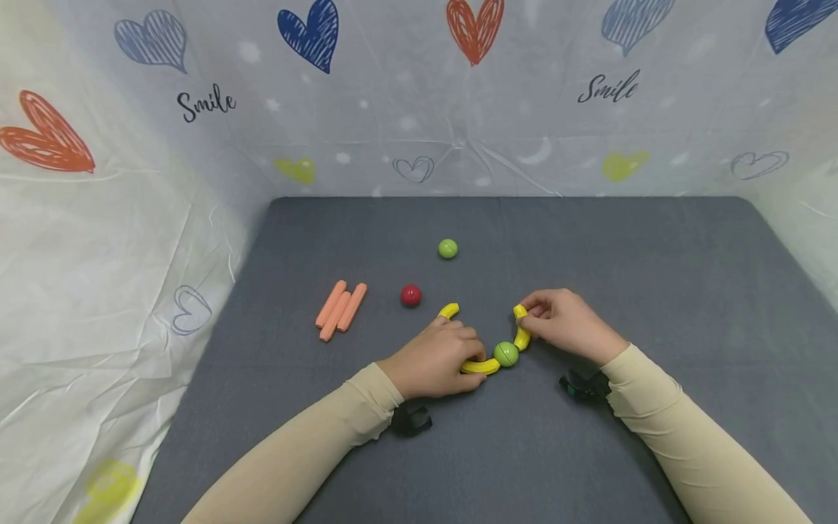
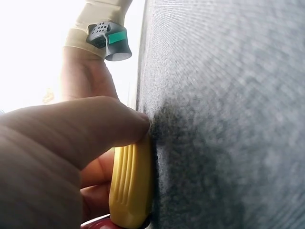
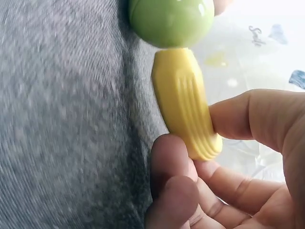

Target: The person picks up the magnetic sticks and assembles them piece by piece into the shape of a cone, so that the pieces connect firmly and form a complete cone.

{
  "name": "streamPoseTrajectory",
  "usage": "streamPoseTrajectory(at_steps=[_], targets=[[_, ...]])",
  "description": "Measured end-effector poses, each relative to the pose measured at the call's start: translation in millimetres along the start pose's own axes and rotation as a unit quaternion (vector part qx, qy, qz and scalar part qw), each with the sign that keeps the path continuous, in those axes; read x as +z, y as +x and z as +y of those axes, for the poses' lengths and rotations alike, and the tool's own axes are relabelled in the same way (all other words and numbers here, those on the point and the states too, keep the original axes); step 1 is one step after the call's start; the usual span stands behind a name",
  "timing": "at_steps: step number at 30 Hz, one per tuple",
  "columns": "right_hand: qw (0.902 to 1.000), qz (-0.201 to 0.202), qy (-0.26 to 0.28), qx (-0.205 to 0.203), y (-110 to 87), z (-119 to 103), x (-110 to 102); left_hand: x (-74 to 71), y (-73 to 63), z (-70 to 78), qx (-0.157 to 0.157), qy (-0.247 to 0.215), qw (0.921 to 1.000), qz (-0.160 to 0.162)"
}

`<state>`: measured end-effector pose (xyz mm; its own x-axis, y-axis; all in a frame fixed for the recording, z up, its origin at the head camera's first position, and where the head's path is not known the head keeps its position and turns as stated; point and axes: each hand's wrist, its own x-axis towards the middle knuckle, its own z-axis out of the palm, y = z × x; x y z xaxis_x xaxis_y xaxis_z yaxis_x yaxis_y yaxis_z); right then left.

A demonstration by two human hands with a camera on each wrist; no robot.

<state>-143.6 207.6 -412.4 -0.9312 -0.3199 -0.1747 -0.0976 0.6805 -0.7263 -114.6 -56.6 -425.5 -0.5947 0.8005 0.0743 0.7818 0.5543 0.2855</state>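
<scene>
In the head view my left hand [image 1: 441,359] pinches a yellow curved piece [image 1: 481,367] between thumb and fingers, low on the table. A red surface [image 2: 100,223], likely a ball, shows at that piece's lower end in the left wrist view. Another yellow curved piece [image 1: 449,311] pokes out beyond the left hand, partly hidden by it. A green ball [image 1: 506,354] sits at the held piece's right end. My right hand [image 1: 563,320] grips a third yellow curved piece [image 3: 183,102] by its far end, while its near end meets the green ball.
Several orange straight sticks [image 1: 341,311] lie side by side at the left. Beyond the hands are a loose red ball [image 1: 411,295] and a second green ball [image 1: 448,249]. The grey table [image 1: 622,247] ends at a white printed sheet [image 1: 366,102] behind.
</scene>
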Motion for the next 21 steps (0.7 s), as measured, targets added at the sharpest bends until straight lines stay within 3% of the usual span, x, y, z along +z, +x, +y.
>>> streamPoseTrajectory(at_steps=[7,12,21], targets=[[0.9997,-0.014,0.016,0.009,0.5,-1.7,3.2,-0.5,-0.4,0.0,0.000,0.001,1.0000,-0.004],[0.9997,-0.017,0.018,0.007,1.2,-3.8,7.1,-4.2,-0.9,0.4,-0.001,0.004,0.9996,-0.027],[0.9995,-0.029,0.008,-0.012,-0.5,-7.4,15.2,-13.8,-3.0,11.0,-0.006,0.057,0.9962,-0.065]])
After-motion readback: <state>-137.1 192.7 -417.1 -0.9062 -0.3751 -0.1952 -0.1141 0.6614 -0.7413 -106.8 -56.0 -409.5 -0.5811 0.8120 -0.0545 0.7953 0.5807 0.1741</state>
